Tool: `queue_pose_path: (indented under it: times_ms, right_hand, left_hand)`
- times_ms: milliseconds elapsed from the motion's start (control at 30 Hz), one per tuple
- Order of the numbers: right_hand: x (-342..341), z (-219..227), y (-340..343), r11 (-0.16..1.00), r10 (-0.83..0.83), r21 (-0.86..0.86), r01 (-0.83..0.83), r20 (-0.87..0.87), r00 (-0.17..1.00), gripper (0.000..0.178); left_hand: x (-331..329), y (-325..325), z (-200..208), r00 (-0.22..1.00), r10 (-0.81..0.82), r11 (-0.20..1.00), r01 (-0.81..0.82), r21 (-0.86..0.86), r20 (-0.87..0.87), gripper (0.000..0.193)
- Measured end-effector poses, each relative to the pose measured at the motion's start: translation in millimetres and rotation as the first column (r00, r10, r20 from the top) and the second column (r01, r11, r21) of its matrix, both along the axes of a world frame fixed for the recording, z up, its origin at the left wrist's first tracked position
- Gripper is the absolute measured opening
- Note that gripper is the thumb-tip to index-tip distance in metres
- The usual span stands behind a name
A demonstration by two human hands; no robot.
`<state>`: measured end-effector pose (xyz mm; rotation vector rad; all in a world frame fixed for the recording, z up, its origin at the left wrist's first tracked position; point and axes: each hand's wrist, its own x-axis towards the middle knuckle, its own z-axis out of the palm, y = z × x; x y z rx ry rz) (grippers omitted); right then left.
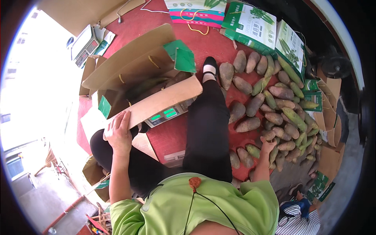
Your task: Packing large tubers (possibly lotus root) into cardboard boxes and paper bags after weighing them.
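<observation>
While the left hand [118,133] is clamped on the near flap [168,98] of an open cardboard box [129,58], the right hand [267,147] is down at the right among a spread of purple-brown and green roots [293,118]. Its fingers are bent beside a brown root [268,135], touching it as far as I can judge, though the view is too small to tell whether they have closed on it. More roots lie in shadow inside the box. Just below the near flap shows a scale [168,114] with lit green displays. The roots at the right lie mostly on a red mat [166,143]. Printed white-and-green boxes [254,23] stand beyond them at the far side, and another scale [85,46] sits far left.
</observation>
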<state>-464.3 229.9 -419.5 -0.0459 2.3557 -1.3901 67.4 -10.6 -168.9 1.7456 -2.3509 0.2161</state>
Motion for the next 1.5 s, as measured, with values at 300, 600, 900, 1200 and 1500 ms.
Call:
queue_pose_path:
  times_ms: [300, 600, 900, 1200, 1500]
  right_hand:
    - [48.3, 164.8, -167.5, 0.81, 0.517, -0.242, -0.534, -0.135, 0.845, 0.086]
    - [171.7, 328.2, -300.5, 0.313, 0.746, -0.259, -0.914, -0.528, 0.405, 0.09]
    - [295.8, 325.5, -367.3, -0.23, 0.702, 0.216, -0.949, -0.638, -0.315, 0.078]
    - [311.1, 277.2, -385.5, -0.149, 0.659, 0.631, -0.761, -0.51, -0.552, 0.074]
    - [155.0, 265.0, -325.1, 0.288, 0.802, -0.048, -0.956, -0.533, 0.269, 0.038]
  left_hand:
    - [5.4, -2.9, -4.9, 1.0, -0.024, 0.995, 0.023, -0.092, -0.011, 0.028]
    - [7.9, -2.1, -0.5, 0.998, -0.015, 1.0, 0.015, -0.011, -0.058, 0.031]
    - [8.6, -0.8, -0.9, 0.998, -0.016, 1.0, 0.016, 0.001, -0.066, 0.032]
    - [6.3, -3.3, -3.3, 0.997, -0.017, 1.0, 0.017, 0.002, -0.079, 0.031]
    - [5.0, -5.6, -5.5, 1.0, 0.013, 1.0, -0.014, -0.011, -0.022, 0.036]
